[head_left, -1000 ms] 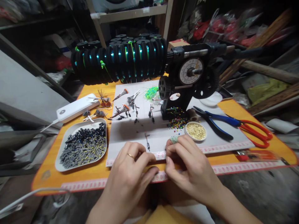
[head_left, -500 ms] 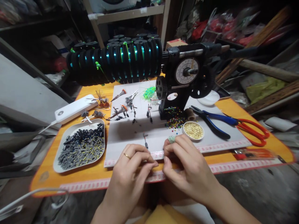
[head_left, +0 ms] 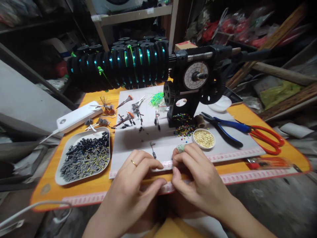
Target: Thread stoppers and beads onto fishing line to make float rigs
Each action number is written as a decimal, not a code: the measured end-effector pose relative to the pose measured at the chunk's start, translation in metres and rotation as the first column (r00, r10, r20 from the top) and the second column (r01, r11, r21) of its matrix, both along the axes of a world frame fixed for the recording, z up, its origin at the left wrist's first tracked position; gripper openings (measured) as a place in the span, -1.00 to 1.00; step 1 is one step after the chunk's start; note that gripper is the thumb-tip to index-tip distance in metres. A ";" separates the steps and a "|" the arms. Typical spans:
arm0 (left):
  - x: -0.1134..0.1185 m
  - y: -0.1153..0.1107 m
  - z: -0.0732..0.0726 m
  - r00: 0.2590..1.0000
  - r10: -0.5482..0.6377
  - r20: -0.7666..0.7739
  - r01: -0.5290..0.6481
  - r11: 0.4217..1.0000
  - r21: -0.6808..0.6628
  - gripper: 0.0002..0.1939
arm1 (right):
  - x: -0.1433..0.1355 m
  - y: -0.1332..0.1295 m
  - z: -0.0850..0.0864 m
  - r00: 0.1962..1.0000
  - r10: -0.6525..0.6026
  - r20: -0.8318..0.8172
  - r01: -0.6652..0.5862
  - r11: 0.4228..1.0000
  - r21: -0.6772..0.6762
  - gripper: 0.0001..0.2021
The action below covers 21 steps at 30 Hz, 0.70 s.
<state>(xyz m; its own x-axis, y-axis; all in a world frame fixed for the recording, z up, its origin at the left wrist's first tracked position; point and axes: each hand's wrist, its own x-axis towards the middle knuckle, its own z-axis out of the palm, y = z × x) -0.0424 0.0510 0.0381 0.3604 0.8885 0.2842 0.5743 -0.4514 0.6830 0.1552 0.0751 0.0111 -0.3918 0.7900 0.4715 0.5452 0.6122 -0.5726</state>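
We note left hand [head_left: 133, 185] open-pinched, thumb parted from forefinger; right hand [head_left: 199, 175] curled by pale-green nubbly piece [head_left: 180, 148], grip unclear.

the tuft [head_left: 180, 148] is pale green, the beads [head_left: 204, 138] gold, the measuring tape [head_left: 247, 176] pink-and-white.

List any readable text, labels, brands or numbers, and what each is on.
None reads with certainty:
Dial: ring of marks, too small to read.
Lower pink-and-white strip: printed marks, too blurred.
Upper pink-and-white strip: same, too blurred.
White device with a cable: round mark on top, no legible lettering.
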 end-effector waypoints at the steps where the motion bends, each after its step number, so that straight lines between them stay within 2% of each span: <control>1: -0.001 0.000 -0.001 0.998 0.001 -0.057 0.002 0.998 0.060 -0.78 | 0.000 0.000 0.000 1.000 0.001 -0.003 -0.001 1.000 0.003 -0.86; 3: 0.002 -0.002 -0.006 0.991 0.034 -0.132 -0.015 0.990 0.143 -0.79 | 0.001 -0.001 0.000 1.000 0.003 -0.008 -0.003 1.000 0.011 -0.86; 6: 0.010 -0.004 -0.016 0.983 0.081 -0.167 -0.047 0.979 0.198 -0.87 | 0.001 -0.002 -0.001 1.000 0.007 -0.011 -0.007 1.000 0.018 -0.86; 8: 0.015 -0.006 -0.020 0.984 0.104 -0.143 -0.073 0.975 0.210 -0.92 | 0.001 -0.002 -0.001 1.000 0.005 -0.010 -0.005 1.000 0.017 -0.86; 11: 0.016 -0.008 -0.020 0.994 0.104 -0.021 -0.097 0.973 0.210 -0.86 | 0.001 -0.001 -0.002 1.000 0.004 -0.008 -0.004 1.000 0.012 -0.86; 13: 0.015 -0.009 -0.017 0.991 0.094 0.094 -0.109 0.981 0.161 -0.83 | 0.000 0.000 -0.002 1.000 0.004 -0.009 -0.004 1.000 0.010 -0.86; 15: 0.015 -0.009 -0.016 0.971 0.097 0.218 -0.110 0.993 0.047 -0.81 | -0.001 0.000 -0.001 1.000 0.004 -0.011 -0.004 1.000 0.010 -0.86; 19: 0.019 -0.007 -0.020 0.882 0.120 0.455 -0.042 0.983 -0.178 -0.80 | -0.001 0.000 0.000 1.000 0.005 -0.014 -0.005 1.000 0.015 -0.86; 21: 0.020 -0.006 -0.020 0.851 0.147 0.505 -0.015 0.967 -0.255 -0.81 | -0.001 0.000 0.000 1.000 0.003 -0.015 -0.003 1.000 0.020 -0.86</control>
